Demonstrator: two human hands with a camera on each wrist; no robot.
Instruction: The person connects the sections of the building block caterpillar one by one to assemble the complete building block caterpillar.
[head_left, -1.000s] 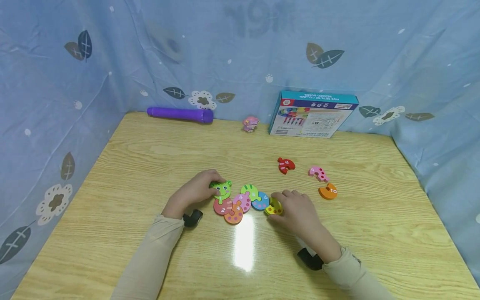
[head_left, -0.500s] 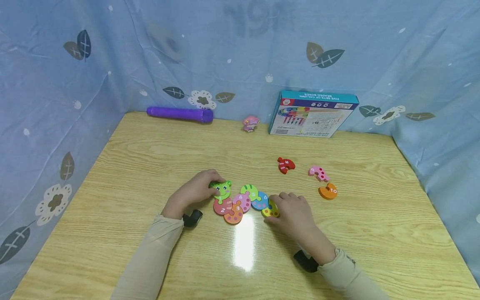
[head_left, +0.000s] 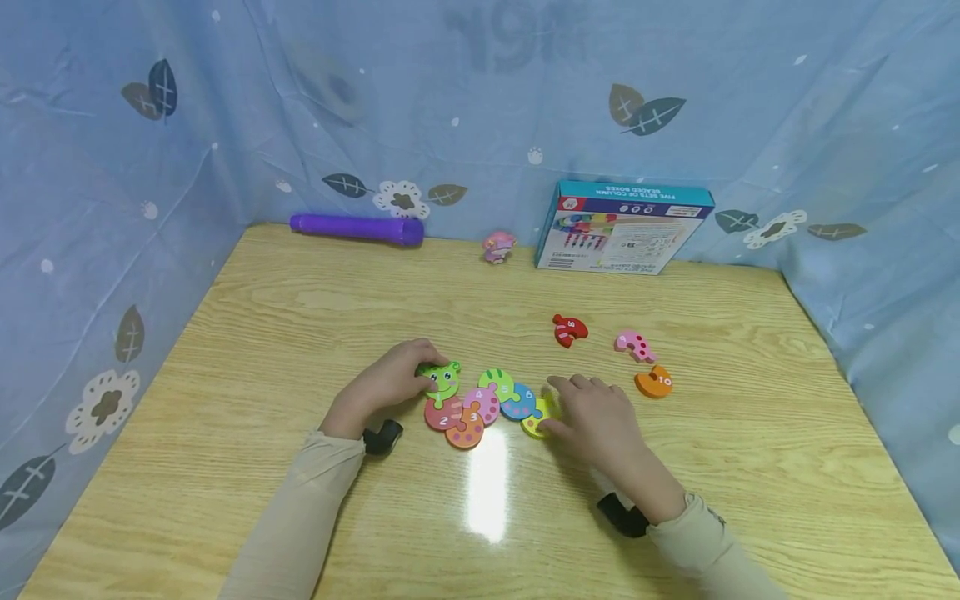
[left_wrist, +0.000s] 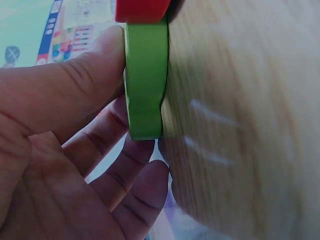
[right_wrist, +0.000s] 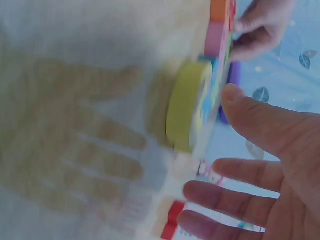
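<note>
A jointed row of numbered caterpillar puzzle pieces lies on the table in the head view. At its left end my left hand [head_left: 390,379] pinches the green smiling head piece [head_left: 444,383], thumb on its face; the left wrist view shows the green piece [left_wrist: 146,80] edge-on between thumb and fingers. Then come the red 2 piece [head_left: 441,414], orange 3, pink 4, green 5 and blue 6 piece [head_left: 517,404]. A yellow piece [head_left: 533,425] adjoins the 6, partly hidden by my right hand [head_left: 600,421]. In the right wrist view, that hand's fingers are spread, off the yellow piece [right_wrist: 181,107].
Loose pieces lie to the right: red 8 [head_left: 570,331], pink 9 [head_left: 635,345] and orange 10 [head_left: 655,382]. Along the back stand a purple tube [head_left: 356,228], a small pink figurine [head_left: 498,247] and a toy box [head_left: 622,229]. Blue patterned cloth surrounds the table.
My right hand moved the yellow piece left against the blue 6 piece, then let go and drew back to the right. The left hand stays on the green head piece.
</note>
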